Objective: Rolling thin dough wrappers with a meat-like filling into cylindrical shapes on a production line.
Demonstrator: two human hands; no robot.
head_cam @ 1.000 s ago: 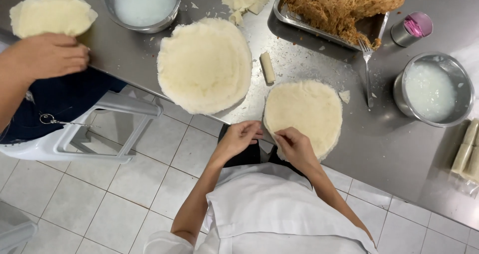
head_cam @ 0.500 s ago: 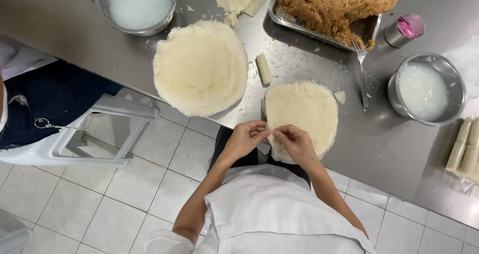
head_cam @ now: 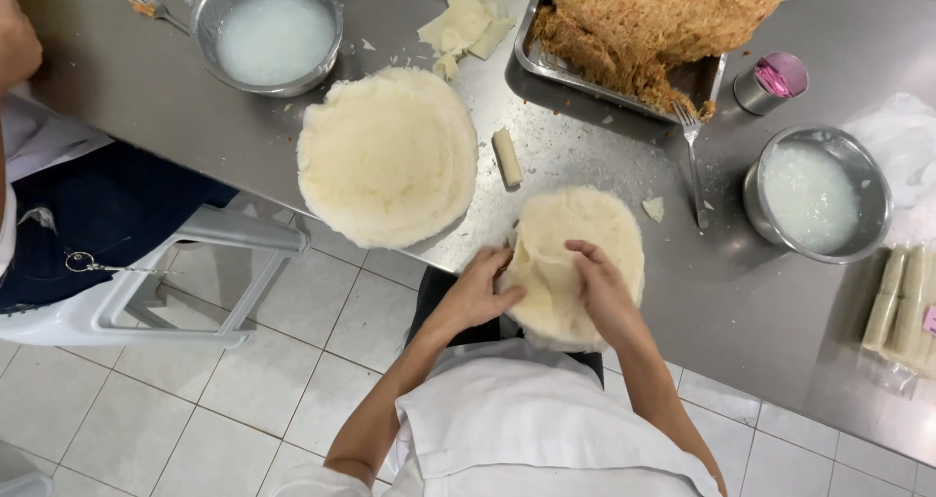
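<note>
L hand (head_cam: 480, 292) and R hand (head_cam: 597, 287), fingers closed, pinch the wrapper (head_cam: 577, 263) at the steel table (head_cam: 741, 321) edge, near edge lifted.

A pale cream colour is seen on the round wrapper (head_cam: 585, 263) and the wrapper stack (head_cam: 387, 156). The surface (head_cam: 760, 331) is shiny grey. Milky white liquid is held in the silver bowl (head_cam: 817, 197). The shredded filling (head_cam: 663, 14) is golden brown.
</note>
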